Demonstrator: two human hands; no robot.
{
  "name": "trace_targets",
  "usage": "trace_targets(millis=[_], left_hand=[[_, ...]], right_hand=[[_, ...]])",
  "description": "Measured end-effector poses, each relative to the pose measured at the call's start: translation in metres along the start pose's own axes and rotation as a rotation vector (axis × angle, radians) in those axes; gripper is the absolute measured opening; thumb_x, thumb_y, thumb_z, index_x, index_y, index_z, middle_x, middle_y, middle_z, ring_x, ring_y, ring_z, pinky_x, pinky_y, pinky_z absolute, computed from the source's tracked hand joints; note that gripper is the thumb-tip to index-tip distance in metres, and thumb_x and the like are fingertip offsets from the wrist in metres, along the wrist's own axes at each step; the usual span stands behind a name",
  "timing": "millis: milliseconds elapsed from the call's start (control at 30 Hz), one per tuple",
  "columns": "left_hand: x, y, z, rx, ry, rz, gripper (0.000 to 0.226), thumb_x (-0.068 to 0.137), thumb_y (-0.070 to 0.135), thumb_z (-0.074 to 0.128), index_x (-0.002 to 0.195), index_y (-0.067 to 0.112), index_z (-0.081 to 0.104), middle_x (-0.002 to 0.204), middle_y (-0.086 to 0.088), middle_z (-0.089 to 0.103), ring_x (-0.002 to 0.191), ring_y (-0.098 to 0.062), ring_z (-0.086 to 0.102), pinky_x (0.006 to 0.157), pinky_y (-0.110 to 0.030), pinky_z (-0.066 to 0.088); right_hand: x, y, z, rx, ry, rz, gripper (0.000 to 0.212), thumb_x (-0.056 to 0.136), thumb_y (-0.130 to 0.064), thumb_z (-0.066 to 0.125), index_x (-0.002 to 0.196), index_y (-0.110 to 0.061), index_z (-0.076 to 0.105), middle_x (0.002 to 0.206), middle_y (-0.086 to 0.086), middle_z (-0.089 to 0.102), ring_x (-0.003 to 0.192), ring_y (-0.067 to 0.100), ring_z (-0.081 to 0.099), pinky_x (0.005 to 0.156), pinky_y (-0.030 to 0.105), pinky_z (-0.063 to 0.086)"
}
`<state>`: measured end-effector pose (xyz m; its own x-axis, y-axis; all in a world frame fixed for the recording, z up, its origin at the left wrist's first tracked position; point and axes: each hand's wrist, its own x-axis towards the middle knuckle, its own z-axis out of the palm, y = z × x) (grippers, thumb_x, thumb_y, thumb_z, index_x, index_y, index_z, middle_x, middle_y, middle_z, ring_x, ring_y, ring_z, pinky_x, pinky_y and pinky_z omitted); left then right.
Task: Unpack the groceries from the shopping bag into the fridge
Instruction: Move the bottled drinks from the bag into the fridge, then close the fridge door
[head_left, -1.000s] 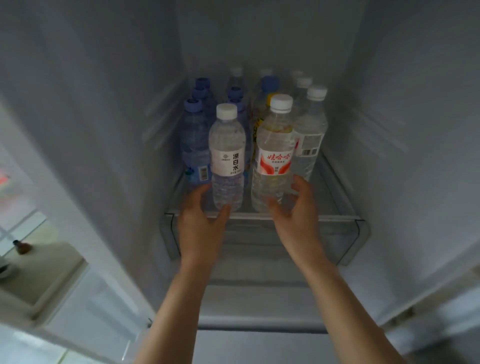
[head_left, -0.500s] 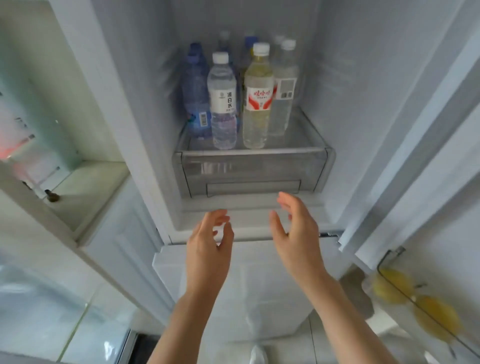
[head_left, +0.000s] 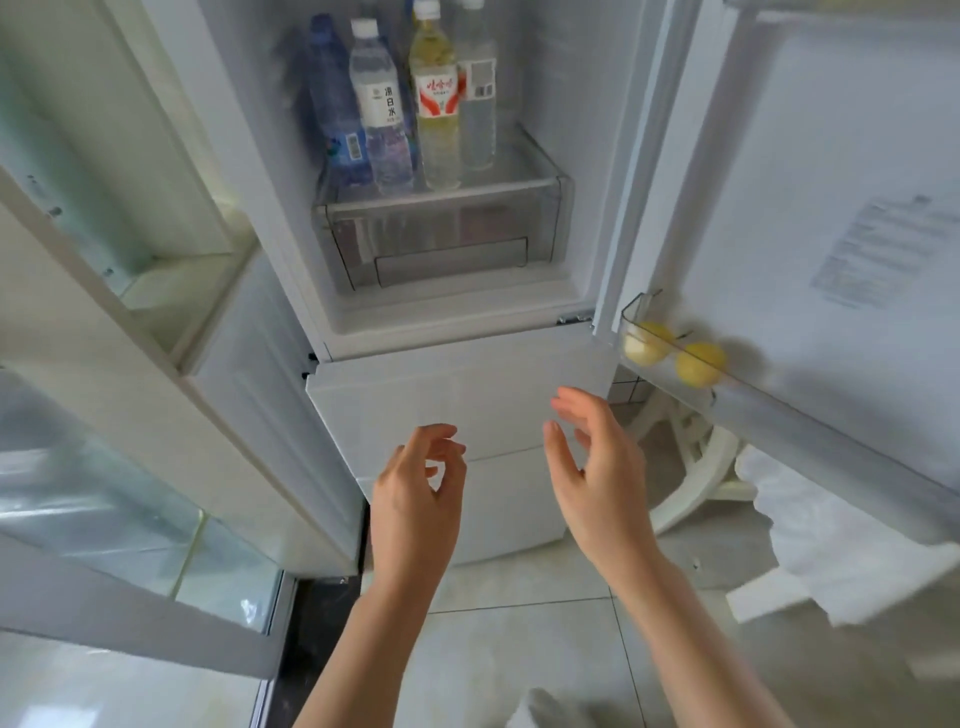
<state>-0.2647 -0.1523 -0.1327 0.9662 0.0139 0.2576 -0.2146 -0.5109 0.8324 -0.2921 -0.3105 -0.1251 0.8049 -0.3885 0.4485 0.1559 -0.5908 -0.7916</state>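
Head view, landmark = clear drawer (head_left: 441, 228) inside the open fridge (head_left: 566, 156). On the glass shelf over that drawer: bottles packed in rows, all upright, long axes vertical, caps up. Front row, left to right above the drawer: blue bottle (head_left: 337, 119), clear bottle with white label (head_left: 382, 114), yellowish bottle with red-and-white label (head_left: 436, 109), clear bottle with barcode label (head_left: 478, 104). They stand touching or just beside one another; more bottles sit behind, mostly hidden.

Below the drawer, in front of the closed lower fridge doors: left hand (head_left: 415, 499) and right hand (head_left: 597, 473), both bare, apart from each other and touching nothing. Left grip: fingers loosely curled, empty. Right grip: fingers nearly straight and relaxed, palm facing left, empty.

Right of the drawer: open fridge door (head_left: 831, 182) with a door bin (head_left: 631, 312) holding two yellow fruits (head_left: 698, 364). Further down to the right, something white and crumpled lies on the floor; can't tell if it is the bag.

Versus one second ago: both hands were at the shelf edge, the left at the white-label bottle, the right at the red-label bottle. Now both are off and well below the drawer. Bottles unchanged in place and still upright. Camera has pulled back and tilted down.
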Motion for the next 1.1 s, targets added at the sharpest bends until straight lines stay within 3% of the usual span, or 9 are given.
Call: trace_targets(millis=[133, 300, 500, 800, 900, 967, 1100], left_hand=[[-0.03, 0.018, 0.01, 0.018, -0.021, 0.015, 0.016, 0.092, 0.025, 0.056, 0.105, 0.031, 0.063, 0.094, 0.01, 0.07, 0.088, -0.01, 0.066, 0.077, -0.036, 0.056], [-0.06, 0.046, 0.044, 0.025, -0.038, 0.058, 0.014, 0.093, 0.025, 0.058, 0.105, 0.027, 0.065, 0.095, 0.009, 0.07, 0.089, -0.01, 0.065, 0.082, -0.028, 0.053], [-0.114, 0.107, 0.127, -0.006, -0.038, 0.136, 0.011, 0.091, 0.018, 0.061, 0.099, 0.024, 0.065, 0.093, 0.015, 0.069, 0.088, -0.007, 0.064, 0.082, -0.023, 0.051], [-0.178, 0.199, 0.229, -0.031, -0.079, 0.229, 0.016, 0.09, 0.014, 0.063, 0.105, 0.018, 0.067, 0.097, 0.014, 0.066, 0.096, -0.007, 0.058, 0.083, 0.001, 0.032], [-0.183, 0.222, 0.25, -0.007, -0.09, 0.316, 0.024, 0.091, 0.027, 0.055, 0.11, 0.018, 0.066, 0.103, 0.009, 0.065, 0.105, -0.01, 0.056, 0.087, -0.004, 0.036], [-0.184, 0.232, 0.262, 0.023, -0.098, 0.382, 0.031, 0.09, 0.031, 0.05, 0.113, 0.016, 0.065, 0.108, 0.007, 0.065, 0.112, -0.012, 0.055, 0.094, -0.017, 0.043], [-0.182, 0.233, 0.284, 0.158, -0.123, 0.463, 0.032, 0.09, 0.022, 0.062, 0.12, 0.014, 0.062, 0.116, 0.002, 0.066, 0.122, -0.021, 0.053, 0.101, -0.035, 0.046]], right_hand=[[-0.016, 0.0, -0.034, 0.012, -0.008, -0.004, 0.03, 0.093, -0.019, 0.057, 0.121, -0.009, 0.056, 0.118, -0.001, 0.064, 0.112, 0.009, 0.059, 0.093, 0.038, 0.049], [-0.024, 0.005, -0.089, 0.058, 0.014, -0.025, 0.034, 0.092, -0.026, 0.054, 0.122, -0.01, 0.056, 0.118, -0.002, 0.064, 0.112, 0.007, 0.059, 0.094, 0.037, 0.051], [-0.034, 0.024, -0.203, 0.103, -0.021, 0.005, 0.03, 0.093, -0.024, 0.056, 0.121, -0.013, 0.056, 0.119, -0.008, 0.064, 0.115, 0.006, 0.058, 0.098, 0.038, 0.049], [-0.039, 0.069, -0.346, 0.038, 0.047, -0.045, 0.03, 0.092, -0.025, 0.053, 0.12, -0.013, 0.057, 0.117, -0.008, 0.064, 0.113, 0.007, 0.059, 0.095, 0.039, 0.05], [-0.035, 0.082, -0.374, 0.012, 0.114, -0.071, 0.03, 0.092, -0.024, 0.054, 0.118, -0.011, 0.058, 0.115, -0.005, 0.065, 0.111, 0.009, 0.06, 0.092, 0.041, 0.052], [-0.03, 0.091, -0.387, -0.012, 0.171, -0.08, 0.03, 0.092, -0.022, 0.055, 0.118, -0.008, 0.057, 0.115, -0.001, 0.064, 0.11, 0.013, 0.061, 0.09, 0.043, 0.053], [-0.02, 0.103, -0.403, -0.016, 0.276, -0.029, 0.029, 0.093, -0.019, 0.058, 0.119, -0.009, 0.053, 0.114, -0.001, 0.056, 0.106, 0.019, 0.058, 0.087, 0.044, 0.053]])
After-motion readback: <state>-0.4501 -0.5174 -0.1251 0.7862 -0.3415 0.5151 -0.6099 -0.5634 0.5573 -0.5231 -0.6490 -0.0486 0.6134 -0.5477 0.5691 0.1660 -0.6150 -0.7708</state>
